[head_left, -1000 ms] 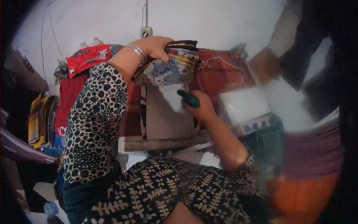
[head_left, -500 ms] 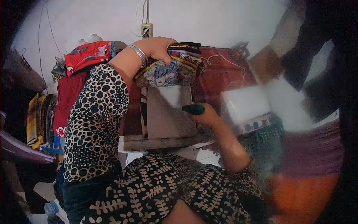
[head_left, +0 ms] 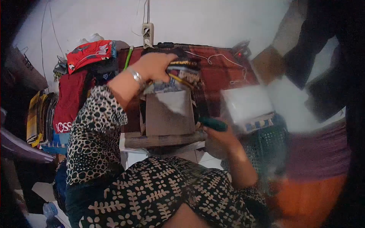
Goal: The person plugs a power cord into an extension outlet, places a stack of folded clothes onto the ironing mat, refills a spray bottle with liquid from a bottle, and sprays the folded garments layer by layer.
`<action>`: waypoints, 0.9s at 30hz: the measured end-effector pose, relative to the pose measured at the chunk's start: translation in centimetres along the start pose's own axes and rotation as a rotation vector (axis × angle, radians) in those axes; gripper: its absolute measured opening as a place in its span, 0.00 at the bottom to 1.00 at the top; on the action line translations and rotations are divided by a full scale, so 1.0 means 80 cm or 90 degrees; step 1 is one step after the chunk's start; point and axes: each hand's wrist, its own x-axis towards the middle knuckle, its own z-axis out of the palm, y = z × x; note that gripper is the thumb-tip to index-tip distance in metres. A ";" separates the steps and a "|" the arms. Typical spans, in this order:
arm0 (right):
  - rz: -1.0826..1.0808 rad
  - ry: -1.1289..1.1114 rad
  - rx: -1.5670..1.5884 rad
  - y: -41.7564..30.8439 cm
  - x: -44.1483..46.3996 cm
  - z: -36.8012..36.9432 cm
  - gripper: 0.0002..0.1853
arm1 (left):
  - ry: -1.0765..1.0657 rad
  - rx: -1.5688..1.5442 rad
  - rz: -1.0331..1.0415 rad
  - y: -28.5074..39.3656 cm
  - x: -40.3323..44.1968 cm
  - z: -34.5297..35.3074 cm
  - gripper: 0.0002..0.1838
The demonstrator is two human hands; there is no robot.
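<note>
My left hand (head_left: 157, 65), a silver bangle at its wrist, grips the edge of a stack of folded cloths (head_left: 185, 70) with black, yellow and patterned layers. Its fingers are curled and partly hidden. Just below the stack lies a folded grey-brown cloth (head_left: 167, 121) with a white, roughly triangular patch (head_left: 175, 102) at its upper part. My right hand (head_left: 224, 133) is closed round a dark green, rounded, elongated object (head_left: 213, 123), beside the right edge of that cloth. Blur hides what kind of object it is.
A dark red checked cloth (head_left: 216, 76) covers the work surface, with a pale cord (head_left: 224, 56) across it. To the right are a white packet (head_left: 247, 104) and a green basket (head_left: 268, 148). Folded red clothes (head_left: 72, 102) lie left, near a green stick (head_left: 128, 57). A power socket (head_left: 148, 34) hangs behind.
The stack under my left hand has tipped, showing less of its patterned front. My right hand and the dark green object have moved right and slightly toward me. The green stick has come into view.
</note>
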 end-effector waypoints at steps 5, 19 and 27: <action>0.126 0.005 0.078 0.078 -0.061 -0.037 0.15 | 0.104 0.140 -0.031 0.072 -0.089 0.089 0.46; 0.165 0.054 0.015 0.068 -0.083 -0.015 0.16 | 0.246 0.199 -0.126 0.110 -0.160 0.209 0.32; 0.204 0.017 -0.031 0.069 -0.071 -0.019 0.16 | 0.251 0.163 -0.214 0.131 -0.140 0.219 0.40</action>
